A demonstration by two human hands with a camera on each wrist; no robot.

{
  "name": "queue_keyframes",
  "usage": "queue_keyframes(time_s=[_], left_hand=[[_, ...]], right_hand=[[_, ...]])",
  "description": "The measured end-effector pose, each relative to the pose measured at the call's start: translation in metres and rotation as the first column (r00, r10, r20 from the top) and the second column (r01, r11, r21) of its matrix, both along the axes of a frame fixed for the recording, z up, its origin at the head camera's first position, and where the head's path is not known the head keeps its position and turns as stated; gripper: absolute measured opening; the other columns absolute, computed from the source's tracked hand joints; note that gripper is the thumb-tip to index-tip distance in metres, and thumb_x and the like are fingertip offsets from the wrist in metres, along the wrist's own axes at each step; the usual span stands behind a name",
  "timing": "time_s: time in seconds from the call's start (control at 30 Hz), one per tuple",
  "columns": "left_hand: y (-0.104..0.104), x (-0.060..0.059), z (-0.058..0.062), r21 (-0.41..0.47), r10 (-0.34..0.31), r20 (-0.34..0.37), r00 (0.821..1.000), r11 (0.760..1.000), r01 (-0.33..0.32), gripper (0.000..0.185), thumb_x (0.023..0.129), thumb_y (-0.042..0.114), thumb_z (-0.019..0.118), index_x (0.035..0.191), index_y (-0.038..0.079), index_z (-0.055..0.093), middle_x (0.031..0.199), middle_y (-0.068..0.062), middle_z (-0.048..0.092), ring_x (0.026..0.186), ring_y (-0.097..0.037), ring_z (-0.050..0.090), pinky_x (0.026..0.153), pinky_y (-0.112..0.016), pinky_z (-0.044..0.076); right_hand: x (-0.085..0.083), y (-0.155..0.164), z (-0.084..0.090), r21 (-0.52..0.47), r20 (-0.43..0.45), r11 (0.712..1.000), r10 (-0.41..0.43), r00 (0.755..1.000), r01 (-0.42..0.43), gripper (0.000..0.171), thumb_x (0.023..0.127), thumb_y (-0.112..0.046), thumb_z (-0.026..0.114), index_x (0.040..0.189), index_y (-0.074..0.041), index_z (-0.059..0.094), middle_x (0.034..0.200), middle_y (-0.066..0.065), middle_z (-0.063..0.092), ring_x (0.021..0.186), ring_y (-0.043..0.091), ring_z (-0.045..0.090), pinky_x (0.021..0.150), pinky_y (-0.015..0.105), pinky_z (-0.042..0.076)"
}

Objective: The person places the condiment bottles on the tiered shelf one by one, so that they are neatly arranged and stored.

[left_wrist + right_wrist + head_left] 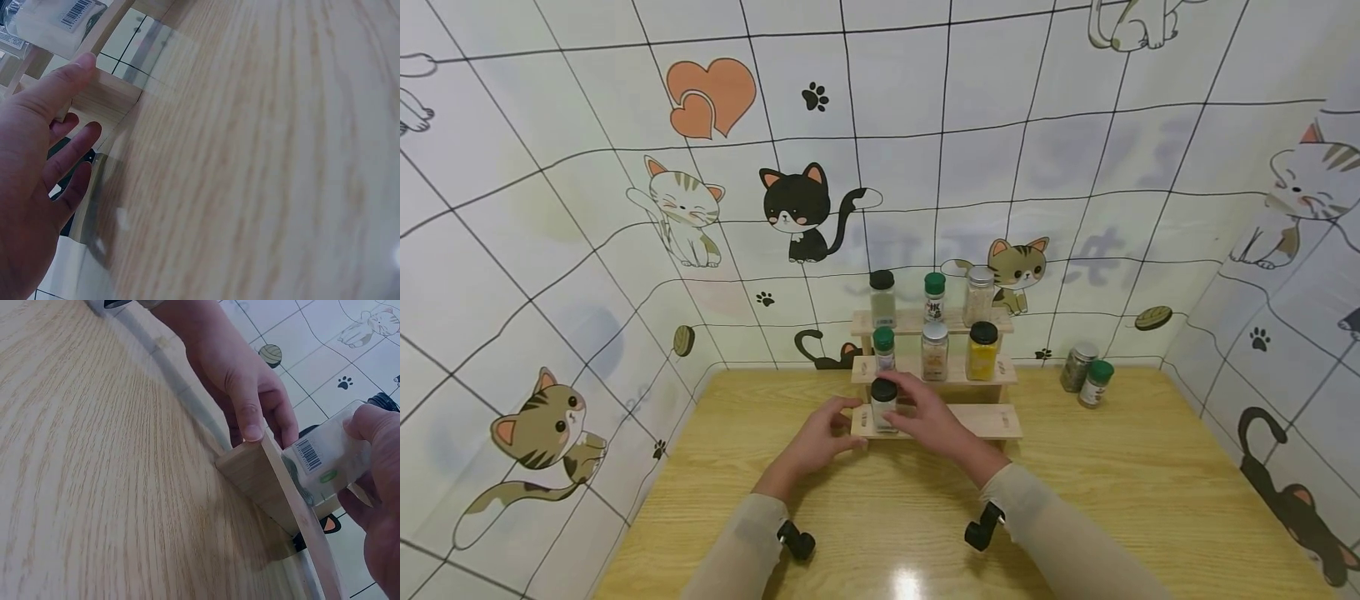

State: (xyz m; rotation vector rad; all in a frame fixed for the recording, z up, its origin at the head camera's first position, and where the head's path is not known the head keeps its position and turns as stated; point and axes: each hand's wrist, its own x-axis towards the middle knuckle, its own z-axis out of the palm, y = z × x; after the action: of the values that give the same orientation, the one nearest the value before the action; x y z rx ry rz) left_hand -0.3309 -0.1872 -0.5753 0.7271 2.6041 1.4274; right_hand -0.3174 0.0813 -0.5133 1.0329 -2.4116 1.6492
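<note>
Head view shows your right hand (934,421) curled around a black-capped spice jar (883,405) that stands on the lowest step of the wooden tiered rack (992,421), at its left end. Your left hand (817,443) rests at the left end of that same step, fingers mostly straight and gripping nothing; the right wrist view shows its thumb (249,419) pressed on the corner of the step board. In that view your right thumb and fingers pinch the clear jar, its barcode label facing the camera, its base at the board; whether it fully touches the wood, you cannot tell.

On the middle step stand a green-capped jar (883,348), a silver-capped jar (935,351) and a yellow jar with a black cap (982,350). The top step holds a black-capped jar (882,298), a second green-capped jar (934,297) and a pale jar (978,296). Two more jars (1087,374) stand together on the counter (1135,483), well to the right of the rack, near the cat-patterned wall (625,167).
</note>
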Motion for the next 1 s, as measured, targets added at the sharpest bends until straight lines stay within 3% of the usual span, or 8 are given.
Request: queue_keyframes(time_s=[0.17,0.27,0.47,0.6,0.8,0.9,1.0], left_hand=[[0.001,0.0,-0.001,0.006,0.0,-0.003,1.0,1.0,0.0,0.073,0.083,0.043,0.083,0.146,0.022,0.051,0.135,0.007,0.053,0.106,-0.012,0.066,0.087,-0.036,0.054],[0.001,0.0,-0.001,0.005,0.004,-0.002,1.0,1.0,-0.004,0.075,0.083,0.043,0.084,0.146,0.02,0.051,0.135,0.007,0.054,0.106,-0.012,0.066,0.086,-0.035,0.054],[0.003,0.001,0.001,0.01,0.007,-0.004,1.0,1.0,-0.007,0.075,0.083,0.038,0.084,0.146,0.017,0.051,0.136,0.003,0.054,0.107,-0.016,0.066,0.087,-0.042,0.054],[0.003,0.001,0.0,-0.001,0.013,0.001,1.0,1.0,-0.013,0.076,0.083,0.04,0.084,0.147,0.019,0.05,0.136,0.005,0.054,0.107,-0.014,0.066,0.088,-0.041,0.054],[0.002,0.004,0.003,0.003,0.0,-0.012,1.0,1.0,0.0,0.076,0.084,0.039,0.083,0.148,0.015,0.049,0.137,0.0,0.055,0.107,-0.017,0.066,0.089,-0.044,0.054],[0.002,0.005,0.004,0.0,0.003,-0.014,1.0,1.0,-0.003,0.076,0.085,0.038,0.083,0.148,0.014,0.049,0.136,-0.002,0.055,0.107,-0.018,0.066,0.088,-0.044,0.054],[0.002,0.005,0.005,-0.004,0.015,-0.001,1.0,1.0,-0.015,0.075,0.085,0.038,0.083,0.148,0.017,0.049,0.135,-0.001,0.056,0.108,-0.017,0.065,0.089,-0.043,0.053]], right_hand=[[0.004,0.001,-0.004,-0.023,-0.072,0.998,-0.057,0.996,0.055,0.077,0.09,-0.008,0.078,0.156,-0.017,0.039,0.141,0.003,0.05,0.125,0.022,0.054,0.1,0.052,0.048],[0.014,0.004,0.002,-0.052,-0.087,0.994,-0.1,0.991,0.096,0.077,0.088,-0.004,0.079,0.154,-0.013,0.04,0.136,0.008,0.051,0.125,0.026,0.053,0.101,0.057,0.046],[0.033,0.025,0.013,-0.056,-0.022,0.986,-0.161,0.987,0.16,0.064,0.09,-0.004,0.076,0.147,-0.01,0.047,0.133,0.021,0.055,0.123,0.038,0.053,0.101,0.057,0.045],[0.043,0.048,0.012,-0.076,0.008,0.983,-0.168,0.986,0.168,0.052,0.092,0.0,0.074,0.139,-0.002,0.053,0.129,0.022,0.058,0.12,0.045,0.054,0.098,0.065,0.043],[0.039,0.101,-0.019,-0.017,-0.031,0.976,-0.219,0.975,0.218,0.043,0.095,-0.011,0.073,0.135,-0.013,0.056,0.121,0.016,0.061,0.113,0.034,0.059,0.094,0.055,0.049],[0.04,0.126,-0.025,0.001,-0.04,0.966,-0.26,0.965,0.26,0.039,0.095,-0.015,0.073,0.131,-0.015,0.059,0.119,0.018,0.062,0.111,0.031,0.06,0.092,0.051,0.05],[0.042,0.145,-0.025,0.008,-0.036,0.948,-0.318,0.947,0.318,0.038,0.095,-0.018,0.074,0.13,-0.016,0.06,0.121,0.011,0.062,0.112,0.028,0.06,0.092,0.051,0.05]])
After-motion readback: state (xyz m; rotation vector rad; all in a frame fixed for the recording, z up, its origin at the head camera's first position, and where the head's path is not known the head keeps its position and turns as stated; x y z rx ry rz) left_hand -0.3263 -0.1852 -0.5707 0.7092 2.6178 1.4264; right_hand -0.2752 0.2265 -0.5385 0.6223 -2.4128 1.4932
